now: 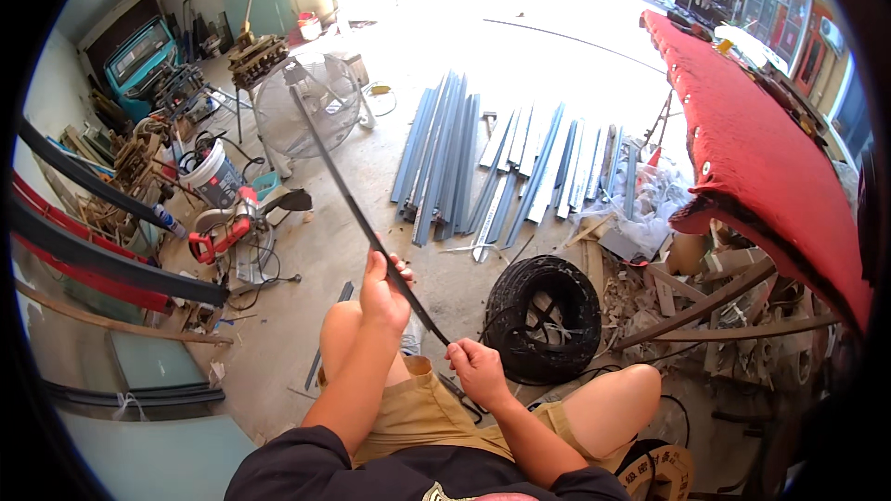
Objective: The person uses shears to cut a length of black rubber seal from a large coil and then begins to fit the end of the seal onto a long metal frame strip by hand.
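Curved bars (pixel 121 260): red and dark lengths, well to the left of the left grip (pixel 385 297).
White bucket (pixel 219 176): left of and beyond the left grip; its wall carries printing too small to read.
Red power saw (pixel 221 234): on the floor (pixel 357 237), left of the left grip and slightly farther out.
Floor fan (pixel 320 104): beyond the left grip and to its left; round wire cage, partly crossed by the strip.
Dark strip (pixel 338 176): long and slender, slanting from in front of the fan down through the left grip to the right grip (pixel 476 373).
Left grip: wrapped about the strip partway along; wrist raised, left forearm (pixel 348 390) angled upward from the lower edge.
Black shirt (pixel 306 464): nearer than both grips; pale emblem on the chest, partly cut off.
Grey profiles (pixel 445 162): laid in rows on the floor beyond both grips; several pale faces bear small, illegible print.
Right grip: narrow, pinching the strip near its lower end; back of the hand uppermost, right forearm (pixel 534 436) reaching inward from the lower right.
Black coil (pixel 575 320): on the floor, just right of the right grip and farther out.
Cardboard reel (pixel 676 468): right of and nearer than the right grip; large dark printed characters along its rim.
Red cover (pixel 770 148): far right of the right grip.
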Motion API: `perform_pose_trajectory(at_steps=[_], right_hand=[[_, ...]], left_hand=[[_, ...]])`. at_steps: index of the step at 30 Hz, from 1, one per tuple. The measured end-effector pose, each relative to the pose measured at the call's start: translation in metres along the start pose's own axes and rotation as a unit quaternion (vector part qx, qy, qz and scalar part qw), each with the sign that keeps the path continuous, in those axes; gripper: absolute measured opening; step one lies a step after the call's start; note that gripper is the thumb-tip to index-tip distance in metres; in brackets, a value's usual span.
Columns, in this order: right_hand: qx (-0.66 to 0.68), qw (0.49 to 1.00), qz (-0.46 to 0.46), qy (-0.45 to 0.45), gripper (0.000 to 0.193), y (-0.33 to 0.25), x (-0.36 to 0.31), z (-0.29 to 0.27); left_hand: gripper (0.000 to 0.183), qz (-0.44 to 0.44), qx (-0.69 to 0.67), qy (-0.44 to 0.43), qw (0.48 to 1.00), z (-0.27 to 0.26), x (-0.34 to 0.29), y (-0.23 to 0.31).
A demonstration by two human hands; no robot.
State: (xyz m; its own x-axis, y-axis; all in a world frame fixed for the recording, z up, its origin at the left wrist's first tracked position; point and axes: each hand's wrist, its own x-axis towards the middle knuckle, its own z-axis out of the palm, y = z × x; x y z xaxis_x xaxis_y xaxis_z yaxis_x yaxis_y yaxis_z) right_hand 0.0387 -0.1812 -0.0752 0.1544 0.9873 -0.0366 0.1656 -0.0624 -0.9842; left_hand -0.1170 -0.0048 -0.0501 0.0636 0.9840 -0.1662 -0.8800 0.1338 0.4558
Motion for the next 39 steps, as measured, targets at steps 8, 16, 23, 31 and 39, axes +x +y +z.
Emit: perform_pose_trajectory(at_steps=[8, 16, 23, 31, 39], right_hand=[[0.015, 1.0, 0.001, 0.017, 0.032, 0.006, -0.001, 0.005], [0.042, 0.999, 0.026, -0.006, 0.027, 0.014, 0.005, 0.005], [0.079, 0.997, 0.005, 0.002, 0.032, 0.012, 0.01, 0.013], [0.053, 0.998, 0.005, 0.03, 0.032, 0.01, 0.011, 0.008], [0.074, 0.997, 0.017, 0.011, 0.032, 0.008, 0.015, 0.011]], left_hand=[[0.036, 0.001, 0.018, -0.001, 1.0, 0.004, -0.003, 0.001], [0.043, 0.011, 0.04, -0.004, 0.999, -0.001, -0.003, -0.003], [0.042, -0.006, 0.046, 0.0, 0.999, 0.008, -0.009, -0.012], [0.043, -0.003, 0.07, 0.0, 0.998, 0.005, -0.01, -0.01], [0.041, -0.056, 0.063, -0.019, 0.996, 0.009, -0.018, -0.022]])
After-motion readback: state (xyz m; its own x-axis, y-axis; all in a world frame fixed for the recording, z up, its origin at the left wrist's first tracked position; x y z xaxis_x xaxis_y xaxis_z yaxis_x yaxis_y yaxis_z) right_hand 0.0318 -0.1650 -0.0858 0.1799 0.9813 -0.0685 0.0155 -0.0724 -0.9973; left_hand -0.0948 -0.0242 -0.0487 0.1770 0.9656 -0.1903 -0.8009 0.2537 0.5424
